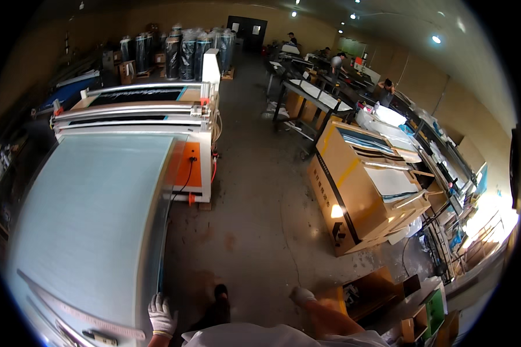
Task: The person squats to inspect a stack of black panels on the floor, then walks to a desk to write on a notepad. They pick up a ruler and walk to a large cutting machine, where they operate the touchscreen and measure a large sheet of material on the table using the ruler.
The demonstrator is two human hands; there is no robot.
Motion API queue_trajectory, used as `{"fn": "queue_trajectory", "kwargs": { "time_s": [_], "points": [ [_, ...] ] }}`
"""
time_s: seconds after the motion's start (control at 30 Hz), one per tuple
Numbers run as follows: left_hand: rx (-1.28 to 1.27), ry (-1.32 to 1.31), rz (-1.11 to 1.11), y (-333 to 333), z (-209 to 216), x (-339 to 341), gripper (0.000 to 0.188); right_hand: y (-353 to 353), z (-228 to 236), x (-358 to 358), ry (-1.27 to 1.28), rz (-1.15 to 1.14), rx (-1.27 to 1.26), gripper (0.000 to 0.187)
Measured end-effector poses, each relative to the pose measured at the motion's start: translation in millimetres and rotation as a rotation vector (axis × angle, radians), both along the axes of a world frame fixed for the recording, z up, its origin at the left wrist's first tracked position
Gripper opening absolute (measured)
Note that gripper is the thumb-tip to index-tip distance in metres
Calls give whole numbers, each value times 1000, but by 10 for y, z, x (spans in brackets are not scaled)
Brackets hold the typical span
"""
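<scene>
At lower left, the left hand (162, 317) points up-frame, fingers slightly apart, beside the tabletop (98, 202), right of the ruler (87, 315); lower centre, the right hand (303, 295) hangs, fingers unclear.

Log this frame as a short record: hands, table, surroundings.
left hand: gloved, fingers extended, beside table edge; contact unclear
right hand: gloved, blurred, above floor; grip unclear
table surface: pale blue; long ruler-like strip and small dark tool near lower end
ahead left: white machine, orange panel
right: large cardboard box
background: plastic-wrapped rolls, several people
</scene>
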State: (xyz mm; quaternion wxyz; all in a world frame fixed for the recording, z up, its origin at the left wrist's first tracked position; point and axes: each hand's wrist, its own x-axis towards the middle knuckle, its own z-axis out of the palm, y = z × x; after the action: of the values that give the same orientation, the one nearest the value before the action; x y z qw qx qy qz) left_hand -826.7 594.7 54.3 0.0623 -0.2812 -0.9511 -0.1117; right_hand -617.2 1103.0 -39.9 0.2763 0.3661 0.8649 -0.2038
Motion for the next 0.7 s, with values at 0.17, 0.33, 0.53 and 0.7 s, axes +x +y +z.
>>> {"fn": "queue_trajectory", "kwargs": {
  "time_s": [0.17, 0.33, 0.53, 0.7],
  "points": [
    [11, -352, 170, 1313, -392, -1397, 50, 1246, -517, 234, -11, -284, 210, 24],
    [-74, -388, -82, 3151, -166, -2652, 39, 1644, -600, 3, -246, -452, 135, 30],
    [-14, -263, -86, 5281, -497, -4059, 43, 2332, -301, -918, -227, -744, 9, 30],
    [-58, -503, 105, 5991, -541, -4917, 47, 3484, -336, -1693, -232, -793, -40, 30]
  ]
}}
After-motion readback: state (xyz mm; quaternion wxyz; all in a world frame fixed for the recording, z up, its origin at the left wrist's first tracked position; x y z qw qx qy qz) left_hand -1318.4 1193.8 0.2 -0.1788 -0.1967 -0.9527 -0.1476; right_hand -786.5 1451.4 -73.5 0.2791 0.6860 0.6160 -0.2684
